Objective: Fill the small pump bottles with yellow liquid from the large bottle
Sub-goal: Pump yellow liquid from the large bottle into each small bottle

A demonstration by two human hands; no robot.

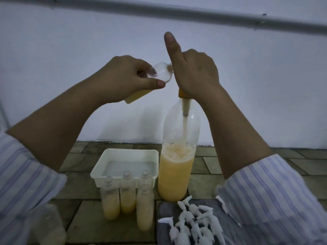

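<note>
My left hand grips a small clear bottle tilted on its side, yellow liquid pooled at its lower end below my palm. Its neck points right to the pump top of the large bottle. My right hand covers that pump above the orange cap, fingers curled over it and index finger pointing straight up. The large bottle stands upright on the floor, about half full of yellow liquid, with the pump tube running down inside. Several small open bottles holding yellow liquid stand in front of it to the left.
A white plastic tub sits on the stone-tiled floor behind the small bottles. A heap of white pump heads lies on a dark mat at the lower right. A pale wall with a grey pipe rises behind.
</note>
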